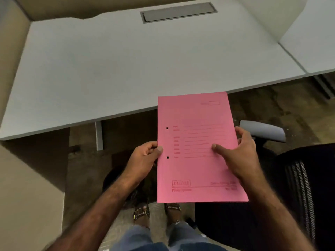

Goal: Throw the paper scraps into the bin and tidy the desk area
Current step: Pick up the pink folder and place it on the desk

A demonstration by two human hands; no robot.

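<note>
I'm seeing red print on the pink file folder (197,147): form lines mid-cover, a boxed logo bottom left, more lines beneath it. All of it is blurring out, so I'm reading no word or number for sure.

You are looking at a dim, evenly lit indoor scene with no glare. The pale desk (126,69) is the brightest area, from nine to two o'clock. Deep shadow lies beneath it on the floor (272,105) and over the dark chair (299,187) at four o'clock. Wide-angle distortion bows the desk edges outward toward the corners. Everything is slightly soft; the print on the pink folder (197,151) is smeared and unreadable.
</note>
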